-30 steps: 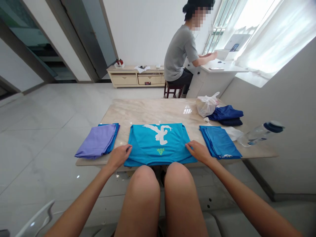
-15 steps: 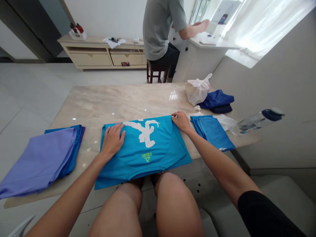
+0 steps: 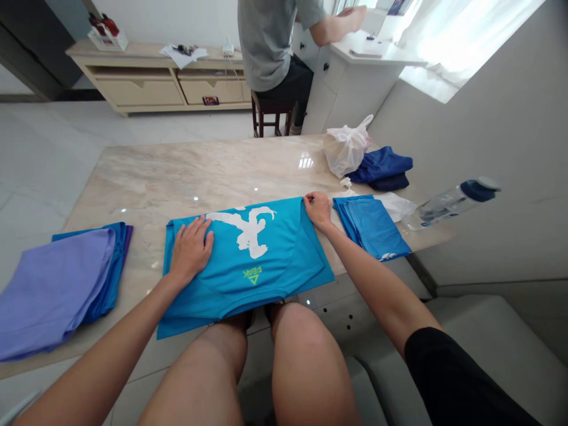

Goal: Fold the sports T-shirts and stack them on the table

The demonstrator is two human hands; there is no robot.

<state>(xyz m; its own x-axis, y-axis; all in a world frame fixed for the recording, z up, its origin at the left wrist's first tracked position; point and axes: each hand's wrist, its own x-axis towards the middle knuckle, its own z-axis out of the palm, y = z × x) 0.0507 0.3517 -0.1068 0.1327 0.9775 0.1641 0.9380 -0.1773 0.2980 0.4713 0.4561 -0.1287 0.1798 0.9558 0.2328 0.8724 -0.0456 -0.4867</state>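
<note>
A turquoise shirt [image 3: 275, 254] with a white figure print and a green logo lies folded on the marble table [image 3: 168, 168], its neckline edge near my knees. My left hand [image 3: 191, 248] rests flat on the shirt's left part, fingers spread a little. At the shirt's far right corner, my right hand [image 3: 317, 208] pinches the fabric between thumb and fingers. Left of the shirt is a stack of folded clothes with a lavender one [image 3: 57, 284] on top. Right of my right hand lies a folded blue garment [image 3: 373, 228].
A white plastic bag [image 3: 346, 151], dark blue cloth [image 3: 381, 167] and a clear bottle [image 3: 448, 204] with a blue lid stand or lie at the table's right side. Beyond the table a person [image 3: 268, 47] in a grey shirt sits on a stool [image 3: 273, 109] by a white cabinet.
The whole view has shifted, so things appear farther left and slightly higher. My right hand's fingers have closed more at the shirt's corner. My left hand stays flat on the shirt.
</note>
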